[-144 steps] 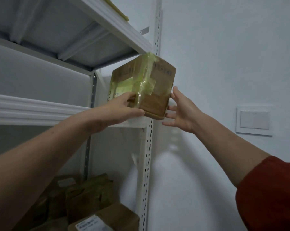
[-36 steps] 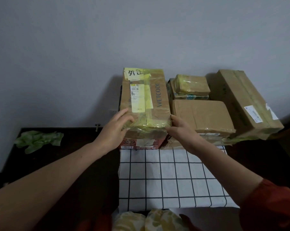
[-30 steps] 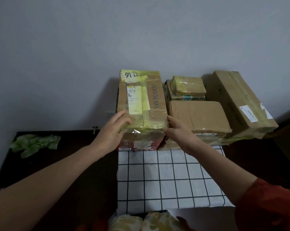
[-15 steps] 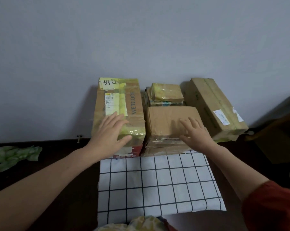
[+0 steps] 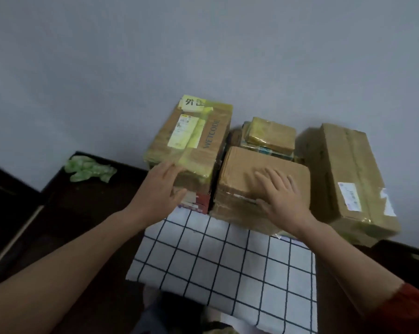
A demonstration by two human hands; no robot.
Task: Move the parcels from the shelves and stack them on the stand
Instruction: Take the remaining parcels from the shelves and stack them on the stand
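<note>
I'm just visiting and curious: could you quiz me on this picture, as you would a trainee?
1. True or false: the right hand lies flat on top of the plain brown parcel.
2. Which word is printed on the tall yellow-taped parcel that the left hand touches?
3. Fill in: the crumpled plastic by the wall is ____ in colour.
Key: 1 true; 2 WETCODE; 3 green.
</note>
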